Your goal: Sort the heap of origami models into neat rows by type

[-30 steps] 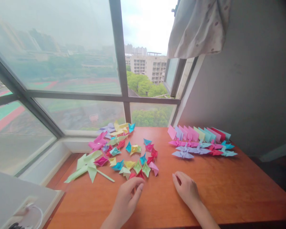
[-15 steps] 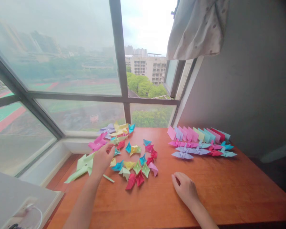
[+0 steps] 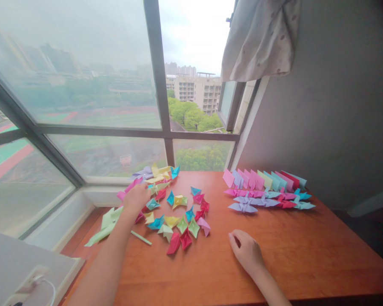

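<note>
My left hand (image 3: 137,198) reaches over the left side of the table to the magenta paper pinwheel (image 3: 130,188), covering part of it. Its fingertips are hidden, so whether it grips the pinwheel cannot be seen. A light green pinwheel (image 3: 106,229) lies partly behind my left forearm, with a pale green paper stick (image 3: 141,238) beside it. Right of this hand spread several folded paper boats, among them a red one (image 3: 174,243) and a blue one (image 3: 156,222). My right hand (image 3: 247,250) rests on the bare wood, fingers loosely curled with nothing visible in them.
On the table's (image 3: 204,276) right side stands a row of folded paper cards (image 3: 255,180), with star-shaped paper pieces (image 3: 243,207) in front. Purple (image 3: 144,173) and yellow pinwheels (image 3: 161,171) lie by the window. A wall socket with a plug (image 3: 38,279) is at lower left.
My left hand has moved left and slightly farther away, from beside the small boats onto the magenta pinwheel. A teal boat it partly hid now shows. My right hand stays put.
</note>
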`<state>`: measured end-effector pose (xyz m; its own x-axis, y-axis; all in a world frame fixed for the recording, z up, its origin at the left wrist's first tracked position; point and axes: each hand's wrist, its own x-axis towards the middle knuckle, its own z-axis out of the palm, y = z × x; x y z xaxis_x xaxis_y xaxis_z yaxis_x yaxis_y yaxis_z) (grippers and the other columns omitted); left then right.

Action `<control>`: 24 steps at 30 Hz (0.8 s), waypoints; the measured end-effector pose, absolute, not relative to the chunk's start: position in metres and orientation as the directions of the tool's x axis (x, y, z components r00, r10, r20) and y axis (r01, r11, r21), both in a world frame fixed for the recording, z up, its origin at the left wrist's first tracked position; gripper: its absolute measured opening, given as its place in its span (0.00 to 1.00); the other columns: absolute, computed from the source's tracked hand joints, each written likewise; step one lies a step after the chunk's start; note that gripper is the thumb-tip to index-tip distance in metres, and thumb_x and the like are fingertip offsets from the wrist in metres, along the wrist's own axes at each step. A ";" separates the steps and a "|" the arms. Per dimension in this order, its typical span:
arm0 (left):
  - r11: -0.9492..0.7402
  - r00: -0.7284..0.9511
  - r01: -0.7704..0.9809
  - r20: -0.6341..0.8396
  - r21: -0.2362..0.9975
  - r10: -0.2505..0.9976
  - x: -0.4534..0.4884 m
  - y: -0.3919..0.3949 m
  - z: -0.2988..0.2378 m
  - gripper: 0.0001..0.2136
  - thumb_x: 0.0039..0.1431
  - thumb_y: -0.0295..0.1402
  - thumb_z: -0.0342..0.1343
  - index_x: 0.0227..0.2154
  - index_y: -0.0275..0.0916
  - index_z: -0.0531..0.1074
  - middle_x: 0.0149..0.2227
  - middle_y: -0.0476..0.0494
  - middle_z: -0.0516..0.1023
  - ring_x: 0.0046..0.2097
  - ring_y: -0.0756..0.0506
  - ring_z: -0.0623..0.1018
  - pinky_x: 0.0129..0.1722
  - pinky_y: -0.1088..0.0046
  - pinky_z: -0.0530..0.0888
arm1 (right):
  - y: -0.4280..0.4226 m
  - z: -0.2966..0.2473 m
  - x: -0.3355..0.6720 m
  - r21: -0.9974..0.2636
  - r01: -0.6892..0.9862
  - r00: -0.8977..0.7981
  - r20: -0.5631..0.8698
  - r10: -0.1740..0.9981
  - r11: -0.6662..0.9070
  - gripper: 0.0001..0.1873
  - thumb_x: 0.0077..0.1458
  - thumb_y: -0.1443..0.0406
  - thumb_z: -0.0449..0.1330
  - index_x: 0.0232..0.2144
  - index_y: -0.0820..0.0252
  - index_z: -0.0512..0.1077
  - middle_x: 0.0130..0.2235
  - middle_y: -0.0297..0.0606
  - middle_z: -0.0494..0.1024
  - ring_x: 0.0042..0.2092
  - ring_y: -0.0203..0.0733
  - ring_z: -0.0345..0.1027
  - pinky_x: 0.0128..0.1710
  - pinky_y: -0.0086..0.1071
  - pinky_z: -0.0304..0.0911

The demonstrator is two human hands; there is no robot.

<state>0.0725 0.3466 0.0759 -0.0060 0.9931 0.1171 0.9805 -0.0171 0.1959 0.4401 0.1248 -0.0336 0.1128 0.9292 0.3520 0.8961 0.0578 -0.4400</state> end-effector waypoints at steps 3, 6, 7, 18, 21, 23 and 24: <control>-0.026 0.010 0.977 0.079 0.211 0.997 0.069 0.348 0.073 0.13 0.59 0.37 0.50 0.38 0.37 0.76 0.38 0.36 0.81 0.41 0.36 0.79 0.36 0.66 0.71 | 0.125 -0.033 0.440 -0.440 0.896 0.114 0.355 0.928 0.058 0.18 0.64 0.59 0.49 0.23 0.57 0.64 0.24 0.33 0.70 0.27 0.36 0.63 0.29 0.29 0.49; -0.044 0.028 0.965 0.067 0.260 0.997 0.067 0.346 0.070 0.13 0.58 0.40 0.51 0.37 0.37 0.76 0.36 0.37 0.81 0.38 0.37 0.79 0.32 0.68 0.69 | 0.125 -0.034 0.440 -0.439 0.897 0.113 0.354 0.928 0.059 0.18 0.64 0.59 0.49 0.22 0.57 0.64 0.24 0.33 0.70 0.27 0.37 0.63 0.29 0.29 0.49; -0.055 0.039 0.958 0.061 0.282 0.997 0.067 0.345 0.070 0.13 0.57 0.40 0.51 0.35 0.37 0.76 0.34 0.38 0.81 0.36 0.37 0.79 0.31 0.69 0.69 | 0.125 -0.034 0.440 -0.440 0.896 0.112 0.352 0.929 0.058 0.19 0.65 0.59 0.49 0.22 0.57 0.64 0.24 0.33 0.70 0.27 0.37 0.64 0.29 0.29 0.49; -0.209 0.118 0.791 0.191 0.575 0.974 0.086 0.314 0.097 0.15 0.56 0.45 0.51 0.27 0.41 0.75 0.31 0.44 0.82 0.35 0.41 0.79 0.35 0.69 0.73 | 0.126 -0.034 0.442 -0.534 0.845 0.158 0.290 0.944 0.022 0.20 0.64 0.57 0.49 0.23 0.57 0.66 0.24 0.34 0.71 0.27 0.38 0.64 0.30 0.30 0.52; -0.268 0.168 0.718 0.214 0.643 0.962 0.103 0.290 0.099 0.15 0.58 0.46 0.51 0.29 0.41 0.75 0.33 0.44 0.82 0.37 0.42 0.79 0.39 0.69 0.74 | 0.126 -0.026 0.442 -0.662 0.750 0.205 0.232 0.951 0.000 0.19 0.63 0.55 0.50 0.25 0.57 0.68 0.25 0.34 0.72 0.28 0.39 0.66 0.31 0.30 0.56; -0.311 0.220 0.575 0.223 0.757 0.950 0.119 0.269 0.094 0.14 0.59 0.43 0.51 0.30 0.40 0.74 0.34 0.44 0.81 0.38 0.42 0.79 0.41 0.69 0.74 | 0.125 -0.018 0.440 -0.759 0.650 0.230 0.182 0.956 -0.012 0.19 0.63 0.53 0.50 0.27 0.57 0.70 0.27 0.35 0.73 0.29 0.39 0.66 0.31 0.30 0.58; -0.311 0.260 0.463 0.209 0.830 0.943 0.128 0.257 0.091 0.12 0.60 0.42 0.52 0.31 0.39 0.74 0.34 0.45 0.80 0.38 0.43 0.78 0.40 0.70 0.73 | 0.124 -0.013 0.437 -0.805 0.593 0.236 0.152 0.960 -0.019 0.19 0.62 0.52 0.51 0.28 0.58 0.71 0.27 0.35 0.74 0.30 0.40 0.67 0.31 0.30 0.59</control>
<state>0.1285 0.2571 0.0909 0.2595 0.9428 0.2092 0.4625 -0.3115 0.8301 0.4374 0.1241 -0.0127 0.2364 0.9597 0.1518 0.5934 -0.0188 -0.8047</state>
